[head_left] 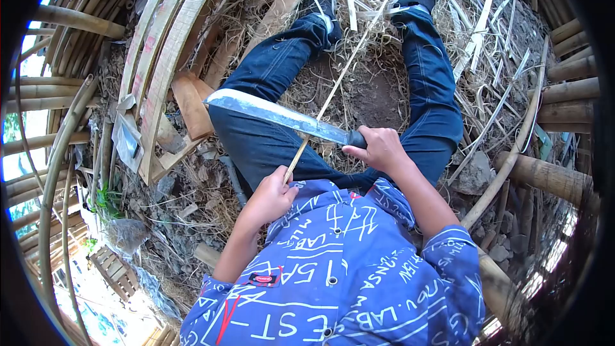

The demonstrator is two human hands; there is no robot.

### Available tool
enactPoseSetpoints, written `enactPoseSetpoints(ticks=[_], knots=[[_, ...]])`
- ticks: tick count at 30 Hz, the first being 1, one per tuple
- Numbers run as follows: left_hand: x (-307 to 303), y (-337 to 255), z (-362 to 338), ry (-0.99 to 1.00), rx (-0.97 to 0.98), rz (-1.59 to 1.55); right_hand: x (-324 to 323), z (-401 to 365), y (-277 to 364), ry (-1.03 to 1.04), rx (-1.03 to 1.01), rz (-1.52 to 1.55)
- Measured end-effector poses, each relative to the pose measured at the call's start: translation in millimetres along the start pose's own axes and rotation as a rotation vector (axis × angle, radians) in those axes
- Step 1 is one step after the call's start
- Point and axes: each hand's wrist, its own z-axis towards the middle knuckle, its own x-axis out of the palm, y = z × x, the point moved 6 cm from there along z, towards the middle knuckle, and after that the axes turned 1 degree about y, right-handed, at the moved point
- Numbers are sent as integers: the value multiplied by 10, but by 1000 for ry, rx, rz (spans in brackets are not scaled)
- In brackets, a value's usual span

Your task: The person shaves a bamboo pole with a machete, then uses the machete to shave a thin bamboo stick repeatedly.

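My right hand (382, 150) is closed around the dark handle of a machete (275, 113). Its long, worn blade points left, over my thigh on that side. Pinched in my left hand (271, 195), close to my lap, is a thin bamboo strip (337, 84). The strip slants up and away between my legs toward my feet. Where the two cross, the blade appears to lie on the strip, a short way beyond my left fingers.
Curved wooden planks (182, 41) lean at the upper left beside a wood block (191, 104). Shavings and pale split strips (477, 32) litter the dirt floor. Bamboo poles (544, 176) stand on both sides, and a rock (475, 173) lies at the right.
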Motion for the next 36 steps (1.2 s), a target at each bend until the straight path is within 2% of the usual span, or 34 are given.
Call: enactPoseSetpoints(ticks=[3, 6, 7, 11, 19, 29, 33, 36], knots=[[-44, 72, -35, -4, -16, -47, -73, 15, -74, 36, 70, -25], [-147, 158, -144, 61, -11, -76, -254, 63, -664, -45, 367, 54], [-127, 145, -158, 60, -15, -75, -326, 88, -785, -16, 319, -68], [-55, 17, -146, 59, 64, -24, -426, 180, -887, -43, 250, -95], [-191, 102, -196, 83, -7, -43, -312, 304, -919, -82, 147, -66], [-126, 17, -117, 77, -19, 47, -274, 70, -672, -56, 198, 49], [-49, -28, -42, 58, -8, 29, -177, 78, -239, -31, 24, -36], [-79, -18, -35, 55, -24, 26, -180, 142, -66, -10, -21, -21]])
